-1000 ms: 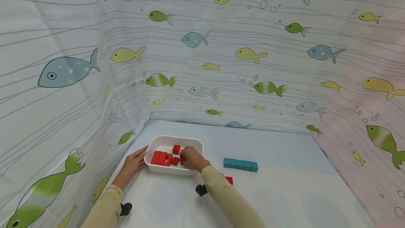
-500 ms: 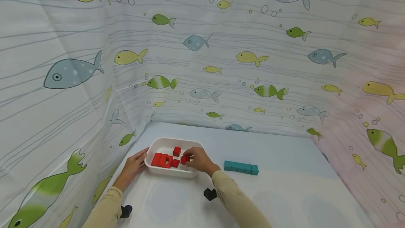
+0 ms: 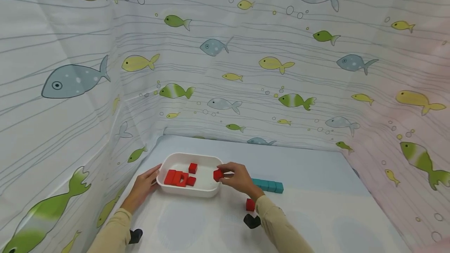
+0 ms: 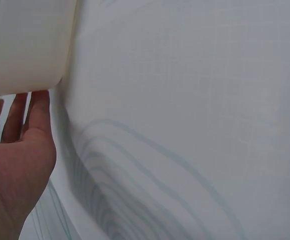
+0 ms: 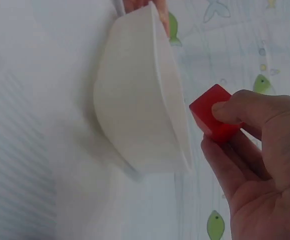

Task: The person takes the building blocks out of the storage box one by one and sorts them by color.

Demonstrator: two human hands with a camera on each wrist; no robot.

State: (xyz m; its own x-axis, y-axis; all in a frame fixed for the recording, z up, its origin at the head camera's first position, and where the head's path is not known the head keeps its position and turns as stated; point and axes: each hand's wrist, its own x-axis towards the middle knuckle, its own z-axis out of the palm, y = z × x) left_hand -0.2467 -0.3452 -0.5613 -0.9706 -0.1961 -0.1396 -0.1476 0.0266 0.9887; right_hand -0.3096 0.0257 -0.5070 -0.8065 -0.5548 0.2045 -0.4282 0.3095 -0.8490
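Note:
In the head view, my right hand [image 3: 239,177] pinches a red cube [image 3: 218,175] at the right end of a white plastic tub [image 3: 188,193]. The right wrist view shows the thumb on one face of this red cube [image 5: 210,112] and fingers behind it, beside the tub's rim. My left hand [image 3: 144,184] rests its fingers against the tub's left end; in the left wrist view those fingers [image 4: 37,107] reach the outer wall, fairly straight. Inside the tub lie several red blocks, among them a cube [image 3: 192,168] standing apart and an arch-shaped block [image 3: 181,180].
A row of teal cubes [image 3: 268,186] lies on the white table right of the tub, partly behind my right hand. One red cube [image 3: 250,205] sits near my right sleeve. Fish-patterned curtain [image 3: 225,69] surrounds the table on the sides and back.
My right hand has lifted the red cube from the tub's floor and moved right to its right rim. The red cube by my sleeve shows more fully. My left hand stays at the tub.

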